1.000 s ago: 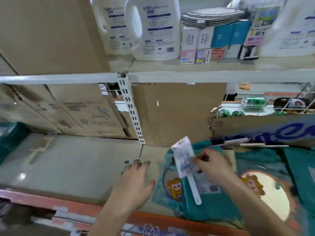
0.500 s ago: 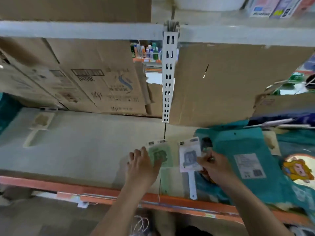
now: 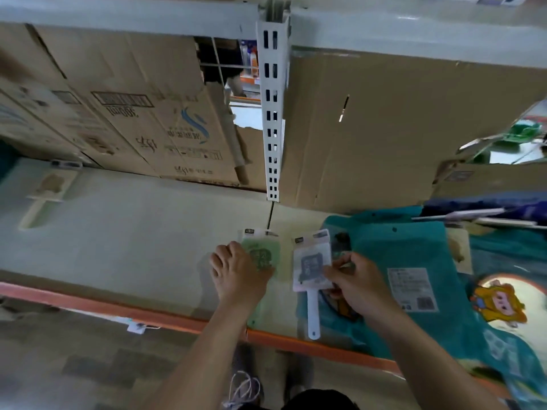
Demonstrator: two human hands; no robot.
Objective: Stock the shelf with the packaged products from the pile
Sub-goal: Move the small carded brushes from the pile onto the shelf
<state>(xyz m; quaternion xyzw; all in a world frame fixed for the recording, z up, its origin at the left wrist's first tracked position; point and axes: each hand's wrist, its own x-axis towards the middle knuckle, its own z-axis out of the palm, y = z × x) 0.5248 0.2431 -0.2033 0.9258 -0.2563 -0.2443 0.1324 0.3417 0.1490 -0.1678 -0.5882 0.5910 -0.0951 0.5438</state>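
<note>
A white packaged product with a long handle [image 3: 311, 267] lies on the shelf board [image 3: 133, 232]; my right hand [image 3: 355, 279] pinches its right edge. Just left of it lies a green packaged product of the same shape [image 3: 262, 255]. My left hand [image 3: 236, 270] rests on its left side with fingers curled over the package. To the right, a pile of teal packages [image 3: 414, 261] with a cartoon figure spreads over the shelf. A beige packaged product [image 3: 44, 193] lies alone at the far left of the shelf.
Cardboard boxes [image 3: 133, 113] stand along the back of the shelf, split by a white slotted upright [image 3: 271, 113]. An orange rail [image 3: 165, 318] edges the shelf front. A bare stretch of board lies between the beige product and my left hand.
The view tilted down and left. The white product went from tilted in the air over the teal pile to flat on the board. The green one now shows under my left hand.
</note>
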